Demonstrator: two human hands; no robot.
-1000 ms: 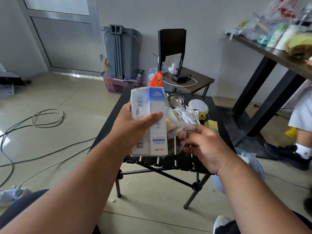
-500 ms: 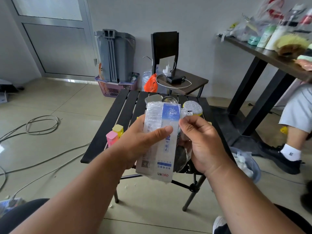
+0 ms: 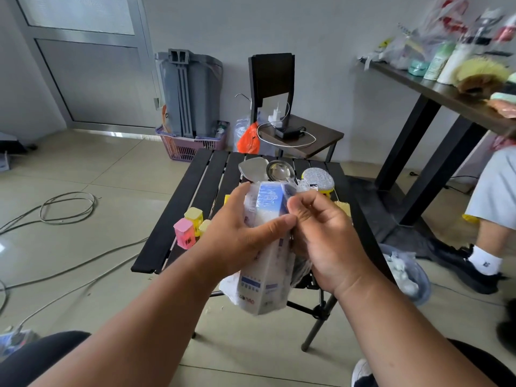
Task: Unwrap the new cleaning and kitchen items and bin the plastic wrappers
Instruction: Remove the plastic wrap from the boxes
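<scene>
Both hands work above the black table (image 3: 178, 236): left hand (image 3: 237, 241) grips the light, stiff boxed pack (image 3: 268, 263); right hand (image 3: 326, 238) pinches its slippery, loose wrapper (image 3: 300, 270) beside the top corner — probably the best hold.

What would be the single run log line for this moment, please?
step: unwrapping | left hand: grips white-and-blue box pack | right hand: pinches clear plastic wrapper at pack's top | bin: floor, right of black slatted table
</scene>
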